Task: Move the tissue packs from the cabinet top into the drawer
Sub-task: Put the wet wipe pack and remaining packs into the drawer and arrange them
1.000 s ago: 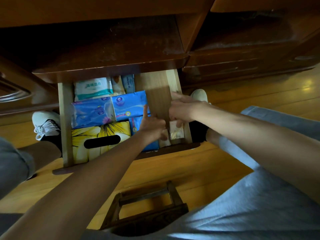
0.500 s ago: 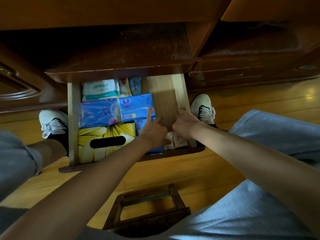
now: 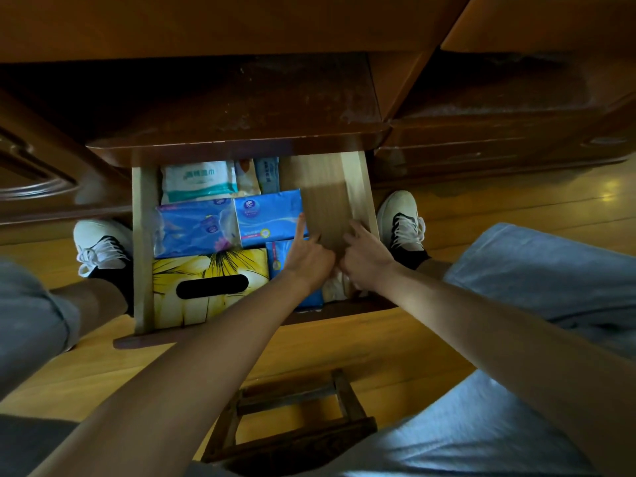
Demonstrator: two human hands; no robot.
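Note:
The wooden drawer stands pulled out under the cabinet top. It holds a white-green wipes pack, two blue tissue packs and a yellow flowered tissue box. My left hand lies over a third blue pack, its index finger straight against the upper blue pack's right edge. My right hand rests beside it with bent fingers touching the drawer floor. Small pale tissue packs lie beneath both hands, partly hidden.
The drawer's right half shows bare wooden floor. My white shoes flank the drawer on the wood floor. A small dark wooden stool stands between my knees. More closed drawers are at the right.
My right hand slid from the drawer's right wall down onto the small pale packs next to my left hand. The left hand stayed on the blue packs.

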